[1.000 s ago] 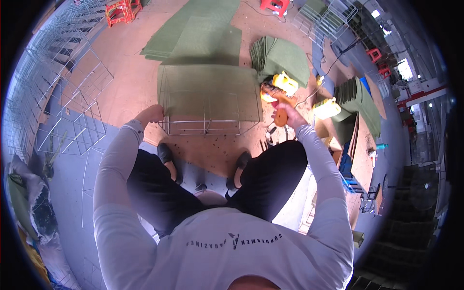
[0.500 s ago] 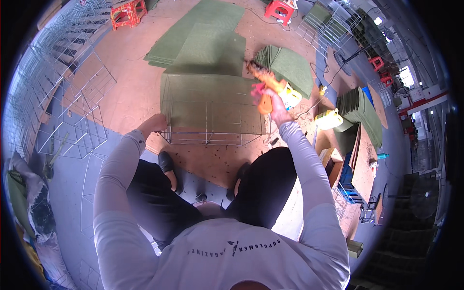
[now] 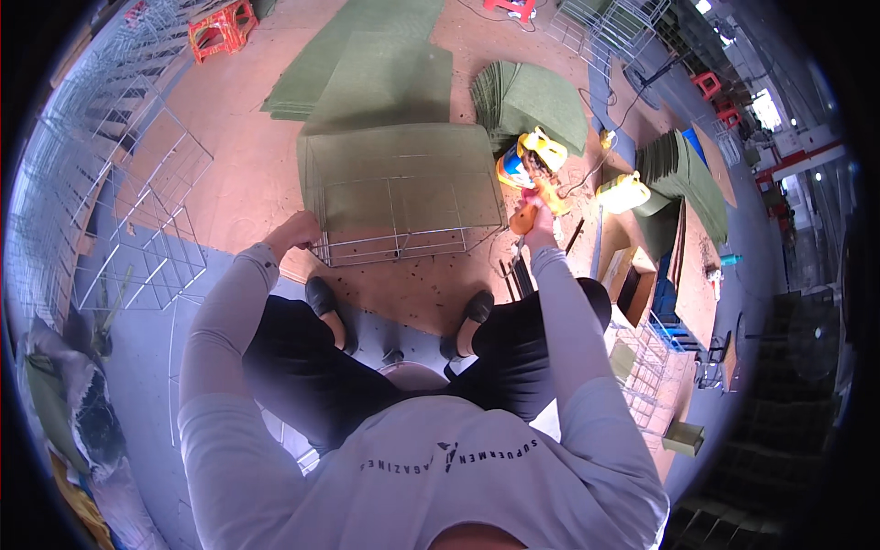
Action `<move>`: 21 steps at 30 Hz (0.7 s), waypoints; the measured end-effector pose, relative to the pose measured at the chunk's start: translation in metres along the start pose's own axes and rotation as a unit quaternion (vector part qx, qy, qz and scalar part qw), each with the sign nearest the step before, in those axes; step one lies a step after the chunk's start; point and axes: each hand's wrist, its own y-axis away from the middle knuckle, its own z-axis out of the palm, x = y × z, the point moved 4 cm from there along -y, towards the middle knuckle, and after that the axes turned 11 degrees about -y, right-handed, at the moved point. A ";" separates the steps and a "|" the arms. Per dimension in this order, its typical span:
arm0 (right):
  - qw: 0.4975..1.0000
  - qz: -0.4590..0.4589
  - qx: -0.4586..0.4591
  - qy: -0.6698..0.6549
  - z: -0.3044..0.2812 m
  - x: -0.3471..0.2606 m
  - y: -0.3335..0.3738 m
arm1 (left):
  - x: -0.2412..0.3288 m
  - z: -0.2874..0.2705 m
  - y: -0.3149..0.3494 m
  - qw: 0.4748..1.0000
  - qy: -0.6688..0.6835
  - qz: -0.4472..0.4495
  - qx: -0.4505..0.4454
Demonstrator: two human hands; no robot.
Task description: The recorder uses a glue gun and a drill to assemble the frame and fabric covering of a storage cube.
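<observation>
My left hand (image 3: 296,230) is closed at the near left corner of a wire frame (image 3: 396,249), seemingly gripping its wire. The open, box-shaped frame lies in front of my feet. A green felt-like sheet (image 3: 399,160) shows through its wires; whether it lies inside or under them I cannot tell. To the right of the frame, my right hand (image 3: 542,225) is wrapped round an orange pistol-grip tool (image 3: 522,218). The tool's dark front end points at a yellow and blue plastic container (image 3: 510,170) just beyond, partly covering it. Whether they touch is unclear.
More green sheets (image 3: 367,55) lie beyond the frame, with a fanned stack (image 3: 541,101) at the far right. A bright yellow container (image 3: 625,192) stands right of my hand. Wire frames (image 3: 147,211) crowd the left. A red stool (image 3: 223,32) stands far left.
My right hand has drawn the orange tool back and slightly right, and its front has swung toward the yellow and blue container. My left hand stays at the frame's corner.
</observation>
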 end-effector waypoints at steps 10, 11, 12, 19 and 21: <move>0.999 -0.028 0.026 -0.036 0.072 0.024 0.012 | -0.016 0.004 0.000 0.999 0.035 -0.012 0.007; 0.999 -0.027 0.026 -0.036 0.072 0.021 0.010 | -0.008 0.002 0.002 0.999 0.034 -0.014 0.006; 0.997 -0.059 0.037 -0.045 0.070 0.015 0.008 | 0.003 -0.002 0.006 1.000 0.002 -0.016 0.000; 0.960 -0.250 -0.068 -0.106 0.047 -0.046 0.016 | 0.057 -0.031 0.028 0.889 -0.408 0.064 0.200; 0.963 -0.238 -0.091 -0.082 0.069 -0.062 0.051 | 0.039 -0.033 0.027 0.869 -0.427 0.058 0.244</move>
